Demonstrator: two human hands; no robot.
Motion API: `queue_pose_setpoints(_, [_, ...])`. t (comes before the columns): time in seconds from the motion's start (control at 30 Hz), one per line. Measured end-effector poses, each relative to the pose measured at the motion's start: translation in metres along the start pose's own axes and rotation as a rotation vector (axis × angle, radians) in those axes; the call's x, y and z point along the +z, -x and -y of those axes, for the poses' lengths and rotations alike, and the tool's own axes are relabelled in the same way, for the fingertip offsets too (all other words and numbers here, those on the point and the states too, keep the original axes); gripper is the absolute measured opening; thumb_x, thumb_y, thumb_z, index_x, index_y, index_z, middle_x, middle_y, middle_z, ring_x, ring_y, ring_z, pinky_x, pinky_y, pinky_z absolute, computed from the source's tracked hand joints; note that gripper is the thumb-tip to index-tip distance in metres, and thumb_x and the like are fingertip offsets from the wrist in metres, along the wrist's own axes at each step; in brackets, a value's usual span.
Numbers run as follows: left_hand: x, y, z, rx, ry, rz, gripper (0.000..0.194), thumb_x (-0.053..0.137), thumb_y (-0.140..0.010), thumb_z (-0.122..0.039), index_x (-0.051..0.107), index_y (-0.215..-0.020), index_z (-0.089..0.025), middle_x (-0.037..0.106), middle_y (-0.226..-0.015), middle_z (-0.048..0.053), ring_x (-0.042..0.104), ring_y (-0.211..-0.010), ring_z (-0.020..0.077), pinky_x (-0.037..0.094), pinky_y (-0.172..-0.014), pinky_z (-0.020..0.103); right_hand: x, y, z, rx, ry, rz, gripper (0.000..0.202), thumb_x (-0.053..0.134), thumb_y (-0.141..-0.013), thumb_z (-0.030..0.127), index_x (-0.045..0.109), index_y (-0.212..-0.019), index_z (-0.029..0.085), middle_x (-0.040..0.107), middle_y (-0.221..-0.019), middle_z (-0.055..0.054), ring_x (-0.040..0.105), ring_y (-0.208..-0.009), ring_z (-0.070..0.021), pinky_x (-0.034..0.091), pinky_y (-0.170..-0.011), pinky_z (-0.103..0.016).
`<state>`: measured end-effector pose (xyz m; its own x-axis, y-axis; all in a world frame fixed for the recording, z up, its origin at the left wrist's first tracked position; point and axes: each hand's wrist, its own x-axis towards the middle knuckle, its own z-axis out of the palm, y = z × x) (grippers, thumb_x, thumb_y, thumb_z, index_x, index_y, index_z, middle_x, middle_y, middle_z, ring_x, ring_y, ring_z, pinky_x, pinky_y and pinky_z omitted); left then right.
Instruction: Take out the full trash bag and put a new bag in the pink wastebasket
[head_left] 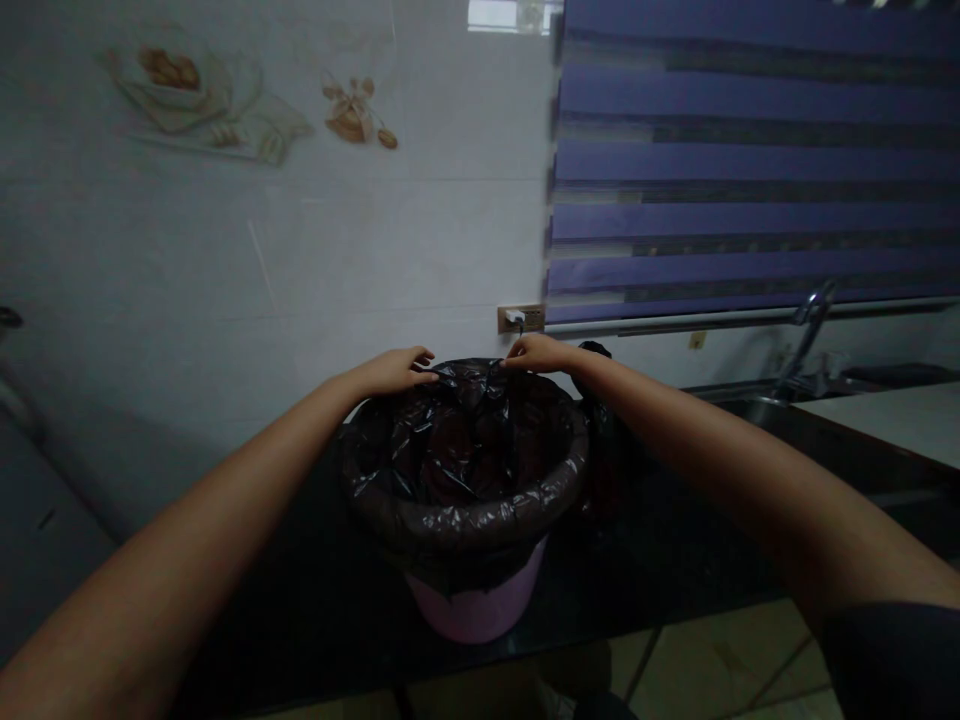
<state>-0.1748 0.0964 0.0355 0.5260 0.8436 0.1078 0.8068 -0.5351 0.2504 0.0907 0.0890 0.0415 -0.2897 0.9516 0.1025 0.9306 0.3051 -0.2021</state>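
Observation:
A pink bucket [476, 607] stands on the dark countertop, lined with a black plastic bag [480, 520] that is folded down over its rim. My left hand [401, 370] grips the bag at the far left part of the rim, thumb and fingers around the plastic. At the far side, right of centre, my right hand [531, 352] pinches the bag's edge. Between the two hands the plastic is bunched and wrinkled. The bag's inside sags into the bucket, and the bucket's bottom is hidden.
Behind the bucket is a tiled wall with a socket [520, 319] and a white plug. A dark bundle [596, 350] sits just right of the bucket. Farther right are a faucet [810, 330], a sink and a pale board [892, 415], under a purple striped blind [750, 160].

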Motion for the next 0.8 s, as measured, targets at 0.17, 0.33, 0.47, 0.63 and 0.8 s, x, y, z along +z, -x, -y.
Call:
queue_pose_setpoints(0.17, [0.002, -0.009, 0.004, 0.056, -0.071, 0.079, 0.054, 0.052, -0.083, -0.033, 0.05, -0.13, -0.008, 0.061, -0.128, 0.019, 0.058, -0.113, 0.0263, 0.042, -0.095, 0.033, 0.006, -0.001, -0.002, 0.006, -0.014, 0.004, 0.035, 0.061, -0.082, 0.028, 0.071, -0.11, 0.011, 0.07, -0.099, -0.011, 0.062, -0.079, -0.0175, 0.046, -0.067, -0.026])
queue_pose_setpoints(0.33, [0.002, -0.012, 0.011, 0.038, -0.1, 0.078, 0.049, 0.052, -0.082, -0.031, 0.056, -0.124, -0.008, 0.063, -0.124, 0.02, 0.06, -0.108, 0.0271, 0.043, -0.093, 0.034, 0.012, 0.005, 0.003, 0.051, 0.065, 0.029, 0.037, 0.06, -0.083, 0.025, 0.069, -0.115, 0.008, 0.07, -0.099, -0.014, 0.063, -0.078, -0.0189, 0.045, -0.067, -0.027])
queue_pose_setpoints(0.47, [0.004, -0.013, 0.016, 0.035, -0.084, 0.08, 0.047, 0.054, -0.078, -0.029, 0.06, -0.12, -0.01, 0.065, -0.12, 0.019, 0.06, -0.106, 0.0279, 0.044, -0.091, 0.035, 0.015, 0.007, 0.006, 0.057, 0.135, 0.045, 0.032, 0.058, -0.084, 0.025, 0.073, -0.106, 0.01, 0.071, -0.093, -0.013, 0.063, -0.075, -0.0186, 0.044, -0.066, -0.026])
queue_pose_setpoints(0.63, [0.007, -0.016, 0.022, 0.008, -0.072, 0.08, 0.048, 0.055, -0.073, -0.029, 0.064, -0.117, -0.011, 0.068, -0.114, 0.018, 0.062, -0.1, 0.0285, 0.046, -0.087, 0.036, 0.018, 0.005, 0.01, 0.038, 0.168, 0.057, 0.03, 0.054, -0.084, 0.023, 0.074, -0.103, 0.01, 0.071, -0.091, -0.012, 0.064, -0.076, -0.0191, 0.045, -0.068, -0.026])
queue_pose_setpoints(0.8, [0.008, -0.017, 0.025, 0.003, -0.081, 0.1, 0.043, 0.055, -0.071, -0.032, 0.069, -0.106, -0.013, 0.071, -0.107, 0.017, 0.062, -0.094, 0.0289, 0.046, -0.084, 0.038, 0.021, 0.003, 0.013, 0.019, 0.183, 0.066, 0.031, 0.052, -0.087, 0.029, 0.075, -0.094, 0.009, 0.071, -0.087, -0.013, 0.063, -0.073, -0.0189, 0.046, -0.067, -0.028])
